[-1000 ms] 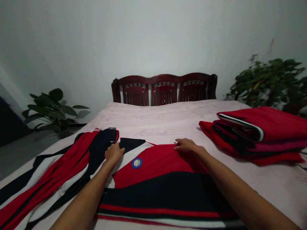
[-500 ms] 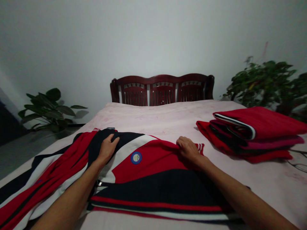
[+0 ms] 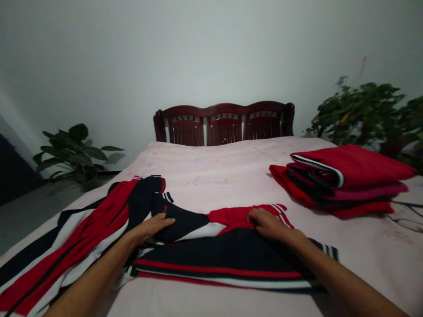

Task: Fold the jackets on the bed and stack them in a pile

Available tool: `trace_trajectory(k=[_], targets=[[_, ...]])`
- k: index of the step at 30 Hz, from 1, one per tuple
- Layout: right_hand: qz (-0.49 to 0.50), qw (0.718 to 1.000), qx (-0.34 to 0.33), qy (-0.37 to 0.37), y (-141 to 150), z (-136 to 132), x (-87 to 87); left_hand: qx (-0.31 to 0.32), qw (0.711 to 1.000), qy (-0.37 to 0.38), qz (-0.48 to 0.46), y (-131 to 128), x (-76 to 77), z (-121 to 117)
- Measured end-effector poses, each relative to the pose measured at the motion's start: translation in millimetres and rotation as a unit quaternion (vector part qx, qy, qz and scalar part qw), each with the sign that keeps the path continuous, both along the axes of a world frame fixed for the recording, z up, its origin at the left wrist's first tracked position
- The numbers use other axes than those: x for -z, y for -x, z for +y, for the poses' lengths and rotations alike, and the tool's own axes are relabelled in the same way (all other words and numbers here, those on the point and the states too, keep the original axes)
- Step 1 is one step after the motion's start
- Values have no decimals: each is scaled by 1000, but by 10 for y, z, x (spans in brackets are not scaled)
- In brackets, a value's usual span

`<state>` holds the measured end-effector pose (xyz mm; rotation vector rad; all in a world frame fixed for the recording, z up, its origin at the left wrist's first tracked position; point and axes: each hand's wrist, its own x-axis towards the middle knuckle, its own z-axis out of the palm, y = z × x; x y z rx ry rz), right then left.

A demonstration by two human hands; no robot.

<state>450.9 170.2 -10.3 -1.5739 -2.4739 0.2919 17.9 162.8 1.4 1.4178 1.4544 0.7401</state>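
Your left hand and right hand, well apart, both grip the folded-over edge of the red-and-navy tracksuit top, left on navy, right on red. It lies on the pink bedspread, with a folded red stack to your right.

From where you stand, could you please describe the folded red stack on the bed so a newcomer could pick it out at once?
Start at the dark wooden headboard, then come down the pale pink bedspread to the right side. Beside a leafy green plant lies a stack of folded red clothing, neatly piled, unlike the spread-out red, black and white garments.
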Motion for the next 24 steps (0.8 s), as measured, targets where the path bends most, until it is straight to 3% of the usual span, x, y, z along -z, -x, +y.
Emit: trace_trajectory(k=[3,6,8,10,16,20,21,24], targets=[[10,999,17,39,134,46,-61,-3,995,42,-93,-62,-50,41],[164,986,1,39,468,175,-155,16,984,81,-155,-76,-140,36],[308,942,10,129,781,294,-174,45,980,102,-164,-67,-192,31],[390,892,28,227,1100,423,-139,72,978,104,-165,-53,-230,39],[451,800,26,395,1777,699,53,129,975,83,-160,-36,-315,68],[540,679,12,498,2059,716,53,142,971,123,-147,-40,-276,31],[555,661,12,505,2116,706,33,142,970,138,-143,-43,-256,17],[591,660,27,464,2201,682,-79,148,964,176,-135,-53,-214,-19]])
